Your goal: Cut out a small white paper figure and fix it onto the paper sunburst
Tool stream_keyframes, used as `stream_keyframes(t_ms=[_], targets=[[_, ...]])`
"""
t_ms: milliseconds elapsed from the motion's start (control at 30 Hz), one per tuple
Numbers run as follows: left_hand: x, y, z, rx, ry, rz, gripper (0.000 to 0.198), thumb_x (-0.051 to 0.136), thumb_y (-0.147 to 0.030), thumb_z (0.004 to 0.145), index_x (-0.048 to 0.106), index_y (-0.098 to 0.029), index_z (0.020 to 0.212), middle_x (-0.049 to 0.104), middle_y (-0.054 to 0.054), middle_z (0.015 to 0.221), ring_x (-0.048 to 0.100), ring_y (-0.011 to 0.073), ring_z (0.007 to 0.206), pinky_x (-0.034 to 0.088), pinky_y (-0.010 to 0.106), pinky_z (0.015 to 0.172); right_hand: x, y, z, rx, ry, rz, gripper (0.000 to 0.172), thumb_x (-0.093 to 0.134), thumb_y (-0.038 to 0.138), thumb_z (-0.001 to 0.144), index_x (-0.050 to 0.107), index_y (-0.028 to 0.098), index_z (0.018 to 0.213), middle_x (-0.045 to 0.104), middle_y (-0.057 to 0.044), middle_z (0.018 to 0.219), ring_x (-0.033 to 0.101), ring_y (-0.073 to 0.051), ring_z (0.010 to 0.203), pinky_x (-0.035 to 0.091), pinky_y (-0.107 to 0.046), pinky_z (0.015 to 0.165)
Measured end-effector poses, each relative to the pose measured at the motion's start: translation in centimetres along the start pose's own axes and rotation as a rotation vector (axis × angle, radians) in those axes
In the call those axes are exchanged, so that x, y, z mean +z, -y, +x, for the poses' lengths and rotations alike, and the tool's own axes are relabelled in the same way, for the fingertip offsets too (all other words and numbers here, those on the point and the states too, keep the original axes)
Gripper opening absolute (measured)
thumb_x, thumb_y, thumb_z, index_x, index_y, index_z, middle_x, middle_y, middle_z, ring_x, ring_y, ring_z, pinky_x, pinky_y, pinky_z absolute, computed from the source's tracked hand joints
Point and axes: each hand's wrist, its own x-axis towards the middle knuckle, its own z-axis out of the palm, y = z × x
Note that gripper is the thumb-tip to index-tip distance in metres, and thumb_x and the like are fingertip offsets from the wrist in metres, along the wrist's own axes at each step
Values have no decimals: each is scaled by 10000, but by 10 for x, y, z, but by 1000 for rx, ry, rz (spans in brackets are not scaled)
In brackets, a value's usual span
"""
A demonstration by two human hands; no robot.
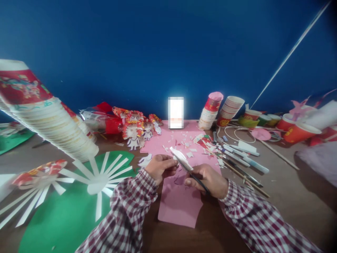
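**A:** What are the hands holding?

**B:** The left hand (161, 167) is closed and pinches a small white paper cutout (181, 157). The right hand (207, 180) grips a thin dark pen (197, 178), whose far end meets the cutout.

**A:** Where is the cutout?

**B:** It is held just above a pink sheet (179, 205) in the middle of the table (289, 200), toward the near edge. Markers (244, 158) lie to the right of the sheet. A leaning stack of paper cups (52, 119) stands toward the left edge.
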Motion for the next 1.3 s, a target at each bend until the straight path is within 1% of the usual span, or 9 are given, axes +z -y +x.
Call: stream_keyframes(t_ms=[333,567,667,833,933,1067,1167,1233,1300], targets=[[-3,-1,-1,-25,32,-17,180,711,-196,547,578,-77,576,518,1,495,459,36,403,400,144,404,0,1,-1,-1,0,-8,392,551,482,722,584,95,674,456,17,560,384,-65,466,278,-174,416],[-7,1,1,-117,101,-165,101,674,-135,595,587,-85,585,540,5,526,476,26,423,435,114,424,0,7,-2,12,-11,30,400,550,502,712,580,107,657,421,36,502,373,-60,425,270,-173,386],[-6,0,0,-124,72,-172,80,660,-138,614,596,-90,608,559,17,554,497,34,439,447,116,428,0,5,-2,32,-28,48,391,557,499,707,584,111,675,392,48,456,369,-64,408,267,-171,372],[-4,-1,0,2,17,-94,129,664,-181,612,581,-83,620,566,30,571,485,41,435,441,137,406,2,-3,-1,35,-25,4,341,618,446,673,603,118,767,500,16,569,418,-78,497,323,-173,441],[-4,-3,2,110,-89,-145,146,672,-197,602,571,-99,639,573,18,567,505,49,452,449,147,431,2,-4,-2,80,-1,-8,365,639,437,652,604,127,843,522,17,585,417,-75,494,329,-172,447],[-7,-5,6,234,-246,-290,144,665,-197,608,562,-114,665,570,-7,558,515,44,473,450,140,459,-6,-3,-6,106,33,-34,354,674,427,610,617,134,801,513,28,551,420,-74,482,317,-170,433],[-8,-6,8,287,-308,-344,133,661,-161,600,558,-116,672,587,-2,591,519,39,483,460,142,488,-11,-1,-8,102,69,68,352,700,393,583,598,133,796,512,31,548,442,-75,479,336,-172,432],[-6,-4,8,287,-309,-340,134,661,-160,595,555,-119,667,590,-2,602,519,37,488,453,139,485,-11,1,-6,61,4,190,370,710,356,578,567,138,841,527,24,599,486,-87,515,386,-184,466],[-1,-2,7,270,-277,-313,145,666,-183,589,551,-120,651,585,-6,595,509,35,479,434,135,465,-7,1,-4,-16,-151,284,388,701,317,596,534,150,905,543,9,673,524,-105,582,433,-205,519]])
